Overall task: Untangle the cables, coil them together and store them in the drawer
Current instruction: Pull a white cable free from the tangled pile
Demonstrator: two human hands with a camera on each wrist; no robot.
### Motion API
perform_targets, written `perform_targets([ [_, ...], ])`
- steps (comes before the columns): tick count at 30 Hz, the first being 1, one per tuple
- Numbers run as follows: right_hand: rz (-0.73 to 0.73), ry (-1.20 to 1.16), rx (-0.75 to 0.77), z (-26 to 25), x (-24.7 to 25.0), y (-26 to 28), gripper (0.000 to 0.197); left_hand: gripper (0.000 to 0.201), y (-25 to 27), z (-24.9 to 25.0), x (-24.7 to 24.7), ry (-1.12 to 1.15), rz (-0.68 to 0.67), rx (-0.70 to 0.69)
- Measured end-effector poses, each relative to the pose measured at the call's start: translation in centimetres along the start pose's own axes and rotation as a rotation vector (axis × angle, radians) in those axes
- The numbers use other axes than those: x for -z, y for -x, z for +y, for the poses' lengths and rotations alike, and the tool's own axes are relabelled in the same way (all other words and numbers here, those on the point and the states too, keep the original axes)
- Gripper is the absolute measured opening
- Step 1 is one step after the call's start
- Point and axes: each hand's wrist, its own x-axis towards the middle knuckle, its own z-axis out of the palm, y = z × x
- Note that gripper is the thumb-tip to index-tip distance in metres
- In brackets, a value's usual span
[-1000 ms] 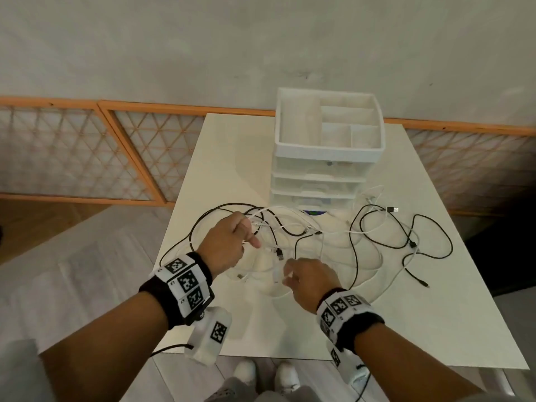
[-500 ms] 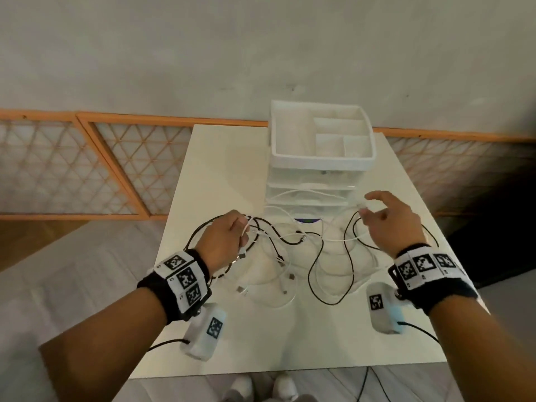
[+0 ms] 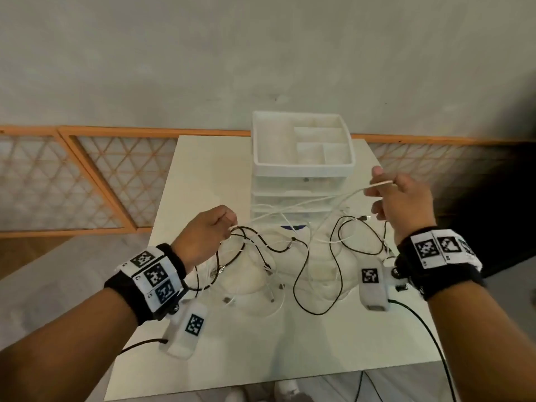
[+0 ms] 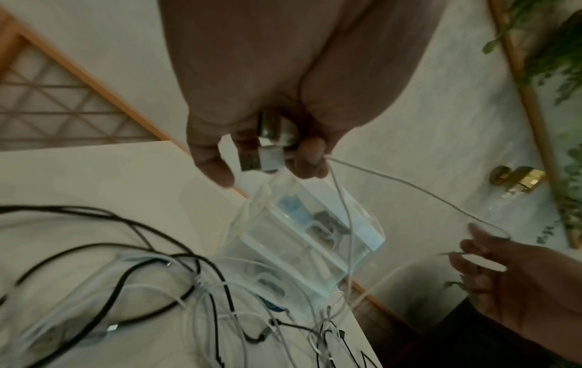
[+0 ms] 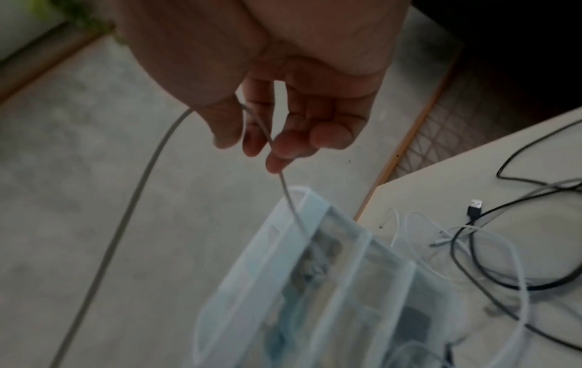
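A tangle of black cables point(image 3: 333, 258) and white cables point(image 3: 278, 288) lies on the white table point(image 3: 261, 352) in front of the clear drawer unit point(image 3: 301, 181). My left hand point(image 3: 207, 232) pinches the USB plug point(image 4: 258, 155) of a white cable point(image 3: 327, 198) above the pile's left side. That white cable runs up to my right hand point(image 3: 397, 195), raised at the right of the drawer unit, which pinches it point(image 5: 267, 134) between thumb and fingers. The drawers appear closed, with small items visible inside.
An open tray with compartments point(image 3: 303, 149) tops the drawer unit. A black USB plug point(image 3: 364, 218) lies near my right hand. Orange-framed lattice panels point(image 3: 87, 181) stand behind the table on the left. Bare table surface lies toward the front edge.
My right hand left the pile's centre, took the white cable and rose up and to the right, stretching it. My left hand stayed on the plug at the left.
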Motion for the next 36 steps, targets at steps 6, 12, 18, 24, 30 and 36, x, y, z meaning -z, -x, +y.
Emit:
perform_targets([
  [6,-0.056,-0.073,0.162,-1.3,0.6,-0.5,0.031,0.031,-1.0,0.1,-1.6,0.13,0.179,0.108],
  [12,-0.004,-0.107,0.448,-2.3,1.2,-1.9,0.026,0.037,-2.4,1.1,-3.1,0.052,0.358,0.07],
  [18,-0.37,0.319,-0.209,6.0,2.1,-5.9,0.018,0.043,-2.8,4.5,-2.6,0.414,0.517,0.03],
  [24,-0.612,0.084,0.23,-2.6,0.2,-3.4,0.041,0.022,-4.1,10.2,-7.0,0.578,0.304,0.023],
  [30,-0.35,-0.356,0.405,-8.1,0.3,-4.5,0.03,0.024,-5.2,9.6,-14.2,0.376,-0.104,0.11],
  [36,0.003,-0.016,0.37,-2.9,2.5,-10.9,0.023,0.033,-4.1,2.7,-13.5,0.065,-0.163,0.268],
])
